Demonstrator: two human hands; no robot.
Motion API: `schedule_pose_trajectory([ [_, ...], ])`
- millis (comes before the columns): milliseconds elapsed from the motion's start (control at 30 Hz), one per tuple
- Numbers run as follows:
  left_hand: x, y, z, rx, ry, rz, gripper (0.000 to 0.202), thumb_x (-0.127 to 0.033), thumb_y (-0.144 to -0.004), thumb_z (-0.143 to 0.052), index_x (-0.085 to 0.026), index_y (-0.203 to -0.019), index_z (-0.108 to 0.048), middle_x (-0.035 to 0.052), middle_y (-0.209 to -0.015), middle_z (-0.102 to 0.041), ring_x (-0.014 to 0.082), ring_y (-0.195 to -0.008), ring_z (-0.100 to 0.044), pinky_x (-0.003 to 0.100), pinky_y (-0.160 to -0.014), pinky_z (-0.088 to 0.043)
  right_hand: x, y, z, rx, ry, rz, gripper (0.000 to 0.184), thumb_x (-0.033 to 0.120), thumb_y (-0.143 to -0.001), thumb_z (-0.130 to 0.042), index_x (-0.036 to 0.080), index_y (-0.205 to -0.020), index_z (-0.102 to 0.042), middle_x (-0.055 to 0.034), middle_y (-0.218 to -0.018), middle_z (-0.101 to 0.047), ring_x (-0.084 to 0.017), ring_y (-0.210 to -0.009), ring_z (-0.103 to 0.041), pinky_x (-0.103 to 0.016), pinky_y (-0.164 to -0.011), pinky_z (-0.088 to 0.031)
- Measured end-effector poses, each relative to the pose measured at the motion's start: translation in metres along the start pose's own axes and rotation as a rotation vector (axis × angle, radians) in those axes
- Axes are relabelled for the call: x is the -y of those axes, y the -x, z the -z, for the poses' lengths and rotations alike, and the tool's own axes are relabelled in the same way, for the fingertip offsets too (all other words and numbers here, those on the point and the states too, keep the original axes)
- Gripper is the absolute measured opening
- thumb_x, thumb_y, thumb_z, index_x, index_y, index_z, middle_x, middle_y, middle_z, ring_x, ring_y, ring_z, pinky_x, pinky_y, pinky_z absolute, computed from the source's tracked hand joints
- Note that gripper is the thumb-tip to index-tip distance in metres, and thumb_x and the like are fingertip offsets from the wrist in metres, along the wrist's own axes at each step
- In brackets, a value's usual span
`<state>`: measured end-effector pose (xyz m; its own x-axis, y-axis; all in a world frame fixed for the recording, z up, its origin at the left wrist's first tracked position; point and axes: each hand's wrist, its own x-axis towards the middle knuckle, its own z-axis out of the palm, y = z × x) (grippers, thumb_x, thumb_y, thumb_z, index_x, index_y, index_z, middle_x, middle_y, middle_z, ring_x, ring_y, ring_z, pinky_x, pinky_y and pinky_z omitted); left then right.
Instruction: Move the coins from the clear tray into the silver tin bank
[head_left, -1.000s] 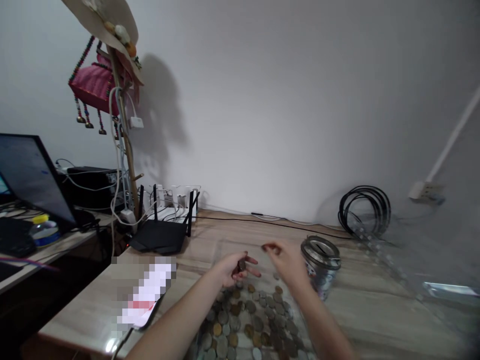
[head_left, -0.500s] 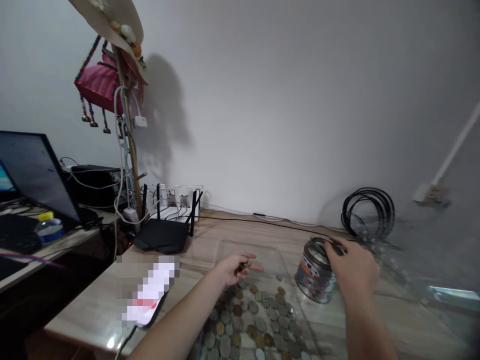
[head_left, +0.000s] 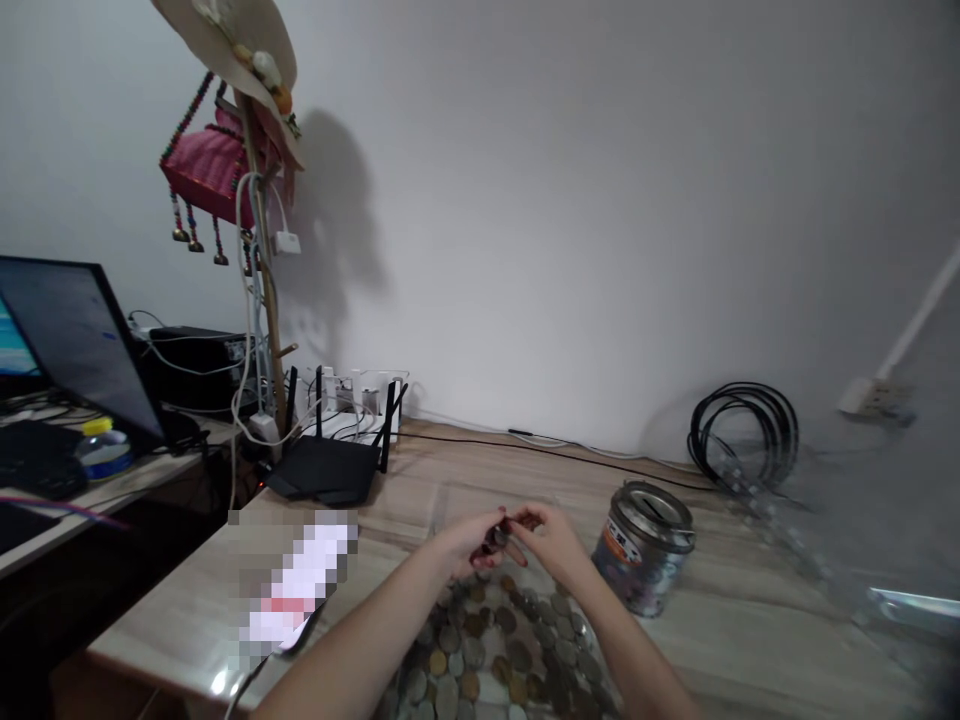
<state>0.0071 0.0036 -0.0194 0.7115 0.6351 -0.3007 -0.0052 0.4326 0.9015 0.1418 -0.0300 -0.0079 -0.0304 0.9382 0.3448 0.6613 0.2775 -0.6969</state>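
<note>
Above a spread of several coins (head_left: 491,650) on the wooden table (head_left: 750,620), my two hands meet. My left hand (head_left: 469,545) is curled around a small stack of coins (head_left: 496,538). My right hand (head_left: 551,540) pinches at that same stack from the right, fingertips touching it. A tin coin bank (head_left: 645,545) with a slotted lid stands upright just right of my right hand.
A black router (head_left: 322,465) sits at the back left by a power strip. A phone (head_left: 292,590) lies near the table's left edge. A coil of black cable (head_left: 742,425) leans on the wall at the right. A monitor (head_left: 60,350) stands on a lower desk at left.
My right hand left the tin's lid and came back left to meet my left hand at the coins it holds. The view shifted slightly.
</note>
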Motion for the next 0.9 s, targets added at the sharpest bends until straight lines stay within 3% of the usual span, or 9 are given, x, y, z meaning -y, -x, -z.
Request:
schedule_pose_trajectory([
  [133, -0.003, 0.000, 0.003, -0.040, 0.067, 0.059, 0.026, -0.028, -0.080, -0.038, -0.010, -0.089, -0.055, 0.0039, -0.059, -0.058, 0.0019, -0.034, -0.031, 0.015, -0.034, -0.010, 0.007, 0.009, 0.048, -0.525, 0.372, 0.004, 0.027, 0.035, -0.072, -0.044, 0.019, -0.078, -0.065, -0.0072, -0.075, -0.064, -0.019, -0.072, -0.055, -0.030, -0.064, -0.040],
  [200, -0.003, -0.001, 0.005, -0.082, 0.129, 0.056, 0.022, -0.017, -0.076, -0.038, -0.009, -0.087, -0.055, 0.0050, -0.060, -0.058, 0.0019, -0.035, -0.034, 0.014, -0.034, -0.012, 0.005, 0.016, 0.078, -0.755, 0.564, -0.121, 0.030, 0.035, -0.073, -0.042, 0.019, -0.081, -0.066, -0.0097, -0.077, -0.063, -0.022, -0.075, -0.053, -0.031, -0.061, -0.038],
  [267, -0.001, -0.004, 0.008, -0.100, 0.201, 0.051, 0.025, -0.012, -0.072, -0.038, -0.009, -0.090, -0.054, 0.0069, -0.063, -0.060, 0.0027, -0.036, -0.038, 0.013, -0.034, -0.017, -0.001, 0.022, 0.102, -0.804, 0.656, -0.306, 0.028, 0.035, -0.071, -0.045, 0.019, -0.078, -0.067, -0.0109, -0.072, -0.062, -0.022, -0.067, -0.052, -0.030, -0.053, -0.034],
  [400, 0.001, -0.007, 0.012, -0.083, 0.323, 0.055, 0.033, -0.007, -0.068, -0.038, -0.007, -0.098, -0.050, 0.0120, -0.071, -0.063, 0.0063, -0.045, -0.051, 0.013, -0.041, -0.034, -0.018, 0.027, 0.127, -0.674, 0.679, -0.539, 0.024, 0.034, -0.063, -0.052, 0.021, -0.074, -0.069, -0.0096, -0.066, -0.062, -0.020, -0.051, -0.048, -0.029, -0.045, -0.029],
  [500, 0.000, -0.006, 0.012, -0.073, 0.368, 0.062, 0.030, -0.008, -0.070, -0.037, -0.005, -0.098, -0.049, 0.0144, -0.072, -0.064, 0.0105, -0.054, -0.059, 0.016, -0.053, -0.043, -0.020, 0.025, 0.125, -0.708, 0.739, -0.466, 0.026, 0.036, -0.065, -0.050, 0.021, -0.074, -0.069, -0.0105, -0.065, -0.062, -0.022, -0.056, -0.051, -0.031, -0.049, -0.032],
  [600, -0.002, -0.005, 0.011, -0.071, 0.370, 0.078, 0.024, -0.012, -0.076, -0.035, -0.004, -0.094, -0.049, 0.0162, -0.074, -0.063, 0.0144, -0.061, -0.062, 0.018, -0.056, -0.045, -0.010, 0.021, 0.106, -0.813, 0.709, -0.189, 0.034, 0.035, -0.072, -0.042, 0.016, -0.084, -0.067, -0.0130, -0.077, -0.064, -0.024, -0.073, -0.054, -0.034, -0.062, -0.038],
  [667, -0.002, -0.006, 0.011, -0.071, 0.364, 0.097, 0.024, -0.016, -0.079, -0.032, -0.005, -0.091, -0.049, 0.0168, -0.075, -0.063, 0.0165, -0.065, -0.063, 0.020, -0.057, -0.046, -0.001, 0.017, 0.080, -0.682, 0.568, -0.022, 0.034, 0.034, -0.074, -0.040, 0.014, -0.085, -0.066, -0.0119, -0.082, -0.065, -0.021, -0.075, -0.054, -0.032, -0.068, -0.039],
  [800, 0.002, -0.009, 0.012, -0.030, 0.373, 0.097, 0.030, -0.027, -0.085, -0.029, -0.008, -0.085, -0.051, 0.0100, -0.066, -0.061, 0.0154, -0.058, -0.061, 0.025, -0.058, -0.047, 0.009, 0.009, 0.016, -0.066, 0.303, 0.113, 0.024, 0.030, -0.073, -0.046, 0.019, -0.080, -0.066, -0.0055, -0.079, -0.065, -0.016, -0.068, -0.055, -0.027, -0.066, -0.041],
  [900, 0.004, -0.011, 0.012, -0.005, 0.382, 0.095, 0.034, -0.032, -0.086, -0.029, -0.009, -0.079, -0.053, 0.0047, -0.058, -0.059, 0.0128, -0.048, -0.056, 0.028, -0.058, -0.048, 0.009, 0.006, -0.013, 0.156, 0.231, 0.140, 0.018, 0.023, -0.070, -0.049, 0.019, -0.075, -0.065, -0.0038, -0.077, -0.065, -0.015, -0.069, -0.055, -0.025, -0.064, -0.040],
])
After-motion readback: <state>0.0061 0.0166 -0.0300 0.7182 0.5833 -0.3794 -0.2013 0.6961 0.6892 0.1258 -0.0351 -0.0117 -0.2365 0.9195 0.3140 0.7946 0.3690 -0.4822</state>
